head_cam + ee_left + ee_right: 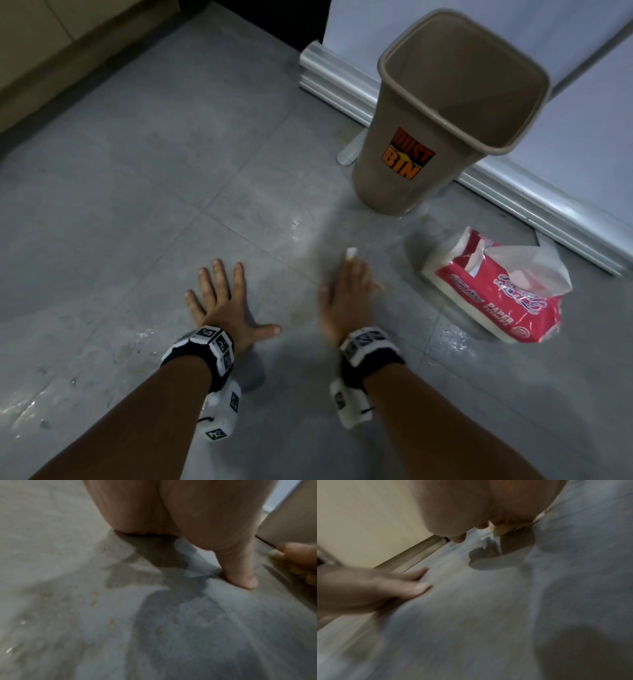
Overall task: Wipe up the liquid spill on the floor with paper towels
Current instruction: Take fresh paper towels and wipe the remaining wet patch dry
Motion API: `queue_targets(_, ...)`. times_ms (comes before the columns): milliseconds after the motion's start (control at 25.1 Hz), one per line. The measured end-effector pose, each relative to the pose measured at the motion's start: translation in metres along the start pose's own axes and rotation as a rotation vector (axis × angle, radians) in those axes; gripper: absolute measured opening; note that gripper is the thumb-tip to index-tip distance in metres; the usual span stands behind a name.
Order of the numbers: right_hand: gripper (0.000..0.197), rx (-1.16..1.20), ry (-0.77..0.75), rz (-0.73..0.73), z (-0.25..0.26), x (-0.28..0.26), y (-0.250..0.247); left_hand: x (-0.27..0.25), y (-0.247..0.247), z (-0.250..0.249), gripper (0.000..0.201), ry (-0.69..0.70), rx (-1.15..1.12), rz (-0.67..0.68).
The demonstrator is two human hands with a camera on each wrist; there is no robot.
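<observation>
Head view: we see the left hand (226,301) flat on the floor (137,205), fingers spread and straight, holding nothing. The right hand (346,298) is blurred; it presses a towel (351,253) to the floor, only a white tip showing past the fingertips. Whether its fingers curl round the towel, we cannot tell. Wet streaks (298,222) lie just beyond it. The towel pack (496,294) lies to the right, the bin (445,113) beyond.

Left wrist view: the thumb (240,568) touches wet floor; droplets (159,632) lie nearer.

Right wrist view: heavy blur; the towel (539,516) peeks from under the palm.
</observation>
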State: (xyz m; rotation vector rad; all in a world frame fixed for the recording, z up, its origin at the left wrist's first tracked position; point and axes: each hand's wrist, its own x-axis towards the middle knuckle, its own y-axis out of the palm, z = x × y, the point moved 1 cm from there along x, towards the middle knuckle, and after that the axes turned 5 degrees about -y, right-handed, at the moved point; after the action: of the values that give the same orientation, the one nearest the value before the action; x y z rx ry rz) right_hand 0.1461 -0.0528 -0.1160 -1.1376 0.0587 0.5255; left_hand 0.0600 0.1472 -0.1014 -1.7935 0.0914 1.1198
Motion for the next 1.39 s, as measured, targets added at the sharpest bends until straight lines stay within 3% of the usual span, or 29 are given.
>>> queue_targets(120, 0.077, 0.020, -0.227, 0.146, 0.022, -0.055, 0.022, -0.003, -0.001, 0.002, 0.150, 0.005, 0.001, 0.003)
queue_targets(239, 0.080, -0.012, -0.138, 0.084, -0.041, -0.096, 0.002, -0.004, -0.001, 0.002, 0.149, 0.015, -0.010, 0.020)
queue_targets(359, 0.083, -0.077, 0.056, 0.038, -0.064, -0.037, -0.018, -0.001, 0.000, 0.002, 0.148, 0.010, 0.004, 0.013)
queue_targets(478, 0.084, -0.014, 0.084, 0.053, -0.006, 0.044, -0.016, -0.002, -0.001, 0.001, 0.149, 0.008, 0.004, 0.002)
queue_targets(598, 0.084, -0.104, -0.192, 0.189, 0.050, 0.037, 0.010, -0.004, -0.002, -0.001, 0.149, -0.006, -0.004, 0.016)
queue_targets(677, 0.083, -0.141, -0.383, 0.306, 0.043, 0.000, 0.010, -0.006, -0.003, -0.001, 0.149, -0.003, -0.009, 0.021)
queue_targets(717, 0.083, -0.138, -0.403, 0.295, 0.024, -0.009, 0.005, -0.006, -0.003, 0.000, 0.148, 0.003, -0.018, 0.031)
queue_targets(877, 0.085, -0.199, -0.212, 0.188, -0.021, 0.036, -0.035, -0.004, -0.002, 0.003, 0.146, 0.025, -0.032, 0.043)
queue_targets(1076, 0.083, -0.185, -0.084, 0.137, 0.058, 0.157, -0.029, -0.004, -0.002, 0.002, 0.145, 0.022, -0.027, 0.049)
queue_targets(1235, 0.081, -0.273, -0.337, 0.330, 0.127, 0.170, 0.001, -0.003, -0.003, 0.001, 0.145, 0.010, -0.015, 0.067)
queue_targets(1315, 0.076, -0.288, -0.503, 0.387, 0.141, 0.136, 0.015, -0.004, -0.002, 0.001, 0.144, -0.002, -0.009, 0.067)
queue_targets(1395, 0.072, -0.291, -0.656, 0.417, 0.121, 0.093, 0.021, -0.004, -0.002, 0.000, 0.144, -0.002, -0.024, 0.064)
